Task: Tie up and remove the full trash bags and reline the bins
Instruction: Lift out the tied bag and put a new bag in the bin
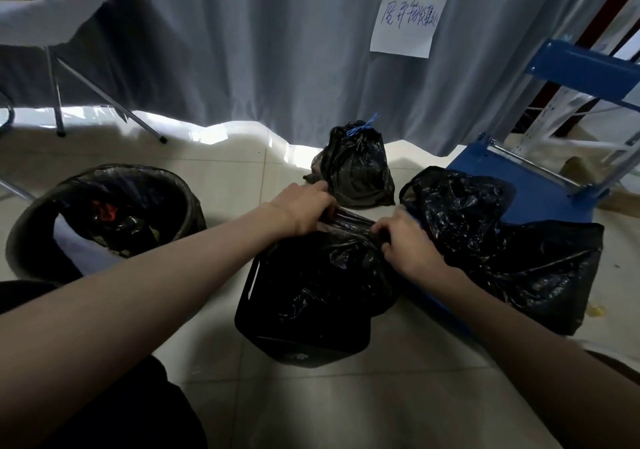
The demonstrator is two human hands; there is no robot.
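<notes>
A black bag (322, 275) in a square black bin (304, 330) on the tiled floor (398, 396) is gathered at its top edge. The plastic is gripped by the left hand (301, 206) at the far side and pinched by the right hand (401, 240) just beside it. A tied bag (356, 168) with a blue drawstring (362, 128) is set beyond. A round lined bin (104, 216) is seen left, and a loose black bag (502, 247) over a blue cart (540, 188) right.
</notes>
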